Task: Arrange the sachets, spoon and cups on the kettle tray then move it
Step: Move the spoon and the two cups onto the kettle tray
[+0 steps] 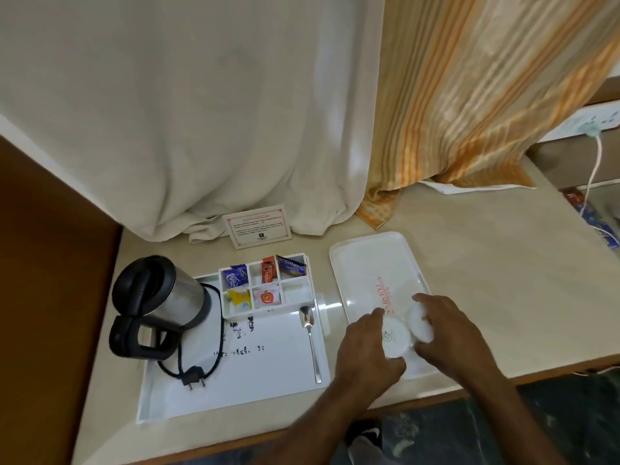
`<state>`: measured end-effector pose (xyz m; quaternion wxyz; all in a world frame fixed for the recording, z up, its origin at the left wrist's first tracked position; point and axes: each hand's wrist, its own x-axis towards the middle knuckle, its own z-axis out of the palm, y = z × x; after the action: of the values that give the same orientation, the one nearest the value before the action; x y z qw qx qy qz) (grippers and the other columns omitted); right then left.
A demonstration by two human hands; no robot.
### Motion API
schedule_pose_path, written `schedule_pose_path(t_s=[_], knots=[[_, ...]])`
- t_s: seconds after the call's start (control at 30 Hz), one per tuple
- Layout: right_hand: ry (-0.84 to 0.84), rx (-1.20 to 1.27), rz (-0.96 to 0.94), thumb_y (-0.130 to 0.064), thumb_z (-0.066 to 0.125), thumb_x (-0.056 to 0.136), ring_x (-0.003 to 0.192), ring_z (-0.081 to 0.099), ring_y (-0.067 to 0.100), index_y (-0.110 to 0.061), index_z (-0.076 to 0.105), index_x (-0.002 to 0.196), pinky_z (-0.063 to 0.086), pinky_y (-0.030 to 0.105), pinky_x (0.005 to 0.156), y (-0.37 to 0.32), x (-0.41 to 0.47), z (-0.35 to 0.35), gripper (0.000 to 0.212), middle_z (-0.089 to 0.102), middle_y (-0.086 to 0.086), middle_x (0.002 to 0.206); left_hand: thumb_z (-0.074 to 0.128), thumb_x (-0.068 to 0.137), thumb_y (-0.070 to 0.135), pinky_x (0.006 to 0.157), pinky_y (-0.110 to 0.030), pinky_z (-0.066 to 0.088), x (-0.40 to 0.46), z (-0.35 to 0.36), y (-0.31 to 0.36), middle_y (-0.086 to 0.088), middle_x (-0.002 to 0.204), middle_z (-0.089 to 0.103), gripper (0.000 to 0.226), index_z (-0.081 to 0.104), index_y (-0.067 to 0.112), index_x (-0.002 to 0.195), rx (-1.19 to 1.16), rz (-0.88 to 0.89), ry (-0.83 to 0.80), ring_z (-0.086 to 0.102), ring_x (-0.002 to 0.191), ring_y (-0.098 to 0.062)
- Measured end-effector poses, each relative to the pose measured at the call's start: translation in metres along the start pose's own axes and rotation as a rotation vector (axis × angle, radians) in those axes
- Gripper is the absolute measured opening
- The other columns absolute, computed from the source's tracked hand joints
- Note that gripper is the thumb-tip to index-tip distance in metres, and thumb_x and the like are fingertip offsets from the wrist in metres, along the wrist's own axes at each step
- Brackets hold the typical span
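While spoon [310, 340] lies at nine o'clock on kettle tray [235, 391], left hand [367, 350] clasps one cup [396, 337] — right hand [449, 330] clasps other cup [420, 325], touching, at three o'clock.

your kettle tray [268, 380] is white with smudged black print near its middle. kettle [161, 297]: silver steel body, black lid, handle and base, black cord [201, 370]. sachets [265, 285] in the white divider: blue with white script, orange-red, dark blue, yellow, white with a red apple mark. spoon [310, 340] silver. second tray [375, 263] white with reddish lettering. cups [407, 327] white, one with a small green mark. counter [486, 263] pale beige. curtains: one plain cream [184, 112], one orange-and-cream striped [469, 88]. card [258, 226] white, red border.
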<state>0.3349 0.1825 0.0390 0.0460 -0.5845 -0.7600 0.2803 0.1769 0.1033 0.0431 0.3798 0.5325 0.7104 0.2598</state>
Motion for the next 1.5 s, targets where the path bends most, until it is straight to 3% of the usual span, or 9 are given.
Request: schedule_pose_path(t_s=[0.13, 0.57, 0.83, 0.9, 0.97, 1.03, 1.17, 1.33, 1.5], knots=[[0.087, 0.050, -0.108, -0.025, 0.075, 0.062, 0.109, 0.058, 0.019, -0.027, 0.044, 0.137, 0.046, 0.030, 0.085, -0.057, -0.013, 0.002, 0.081, 0.056, -0.005, 0.129, 0.075, 0.065, 0.036, 0.079, -0.009, 0.042, -0.021, -0.058, -0.020, 0.018, 0.104, 0.063, 0.049, 0.053, 0.036, 0.109, -0.011, 0.047, 0.155, 0.057, 0.094, 0.001], [-0.082, 0.095, -0.183, -0.030, 0.077, 0.063, 0.109, 0.056, 0.015, -0.036, 0.043, 0.120, 0.049, 0.027, 0.084, -0.207, -0.015, 0.118, 0.067, 0.058, -0.009, 0.119, 0.072, 0.057, 0.050, 0.066, -0.006, 0.041, -0.071, -0.176, -0.146, 0.025, 0.093, 0.063, 0.049, 0.054, 0.038, 0.101, -0.002, -0.118, 0.199, 0.058, 0.090, 0.004], [-0.167, 0.064, -0.184, -0.061, 0.076, 0.056, 0.127, 0.039, 0.012, -0.032, 0.021, 0.143, 0.036, 0.031, 0.103, -0.198, -0.015, 0.104, 0.107, 0.037, -0.011, 0.142, 0.073, 0.078, 0.053, 0.113, -0.024, 0.022, -0.073, -0.182, -0.161, 0.019, 0.152, 0.022, 0.099, 0.017, 0.028, 0.156, 0.087, -0.148, 0.106, 0.019, 0.142, -0.002], [-0.040, 0.266, -0.115, -0.066, 0.068, 0.065, 0.124, 0.039, 0.006, -0.034, 0.027, 0.143, 0.035, 0.029, 0.103, -0.185, -0.012, 0.095, 0.094, 0.038, -0.017, 0.135, 0.066, 0.080, 0.051, 0.105, -0.024, 0.035, -0.094, -0.189, -0.171, 0.018, 0.144, 0.043, 0.077, 0.039, 0.028, 0.148, 0.114, -0.103, 0.187, 0.040, 0.132, -0.004], [0.154, 0.357, -0.009, -0.057, 0.057, 0.085, 0.121, 0.048, 0.011, -0.029, 0.041, 0.138, 0.039, 0.029, 0.099, -0.169, -0.005, 0.095, 0.061, 0.048, -0.013, 0.131, 0.059, 0.078, 0.044, 0.076, -0.026, 0.051, -0.121, -0.197, -0.187, 0.013, 0.096, 0.072, 0.033, 0.067, 0.034, 0.108, 0.126, -0.118, 0.380, 0.068, 0.087, -0.015], [0.183, 0.317, 0.117, -0.039, 0.050, 0.096, 0.118, 0.056, 0.022, -0.022, 0.052, 0.127, 0.044, 0.033, 0.097, -0.161, 0.008, 0.104, 0.036, 0.059, -0.001, 0.127, 0.053, 0.074, 0.038, 0.061, -0.032, 0.050, -0.137, -0.213, -0.210, 0.005, 0.059, 0.061, 0.015, 0.062, 0.033, 0.085, 0.105, -0.320, 0.535, 0.060, 0.058, -0.026], [0.159, 0.194, 0.095, -0.024, 0.049, 0.097, 0.073, 0.054, 0.009, -0.032, 0.042, 0.080, 0.036, 0.015, 0.060, -0.158, 0.026, 0.130, 0.020, 0.050, -0.016, 0.075, 0.059, 0.088, 0.023, 0.065, -0.039, 0.051, -0.123, -0.245, -0.257, -0.009, 0.069, 0.063, 0.014, 0.059, 0.027, 0.074, 0.108, -0.657, 0.612, 0.057, 0.064, -0.033], [0.158, 0.137, 0.045, -0.058, 0.041, 0.092, 0.067, 0.055, 0.001, -0.039, 0.038, 0.084, 0.037, 0.016, 0.056, -0.160, 0.033, 0.139, 0.021, 0.054, -0.017, 0.074, 0.063, 0.083, -0.005, 0.063, -0.038, 0.042, -0.090, -0.251, -0.277, -0.012, 0.088, 0.063, 0.023, 0.056, 0.016, 0.086, 0.054, -0.493, 0.570, 0.058, 0.076, -0.034], [0.149, 0.037, 0.074, -0.057, 0.031, 0.089, 0.070, 0.056, 0.010, -0.033, 0.033, 0.087, 0.045, 0.031, 0.058, -0.161, 0.039, 0.140, 0.025, 0.052, -0.012, 0.077, 0.071, 0.084, 0.009, 0.066, -0.037, 0.041, -0.072, -0.247, -0.286, -0.005, 0.084, 0.059, 0.026, 0.050, 0.023, 0.090, 0.031, -0.567, 0.550, 0.051, 0.071, -0.027]])
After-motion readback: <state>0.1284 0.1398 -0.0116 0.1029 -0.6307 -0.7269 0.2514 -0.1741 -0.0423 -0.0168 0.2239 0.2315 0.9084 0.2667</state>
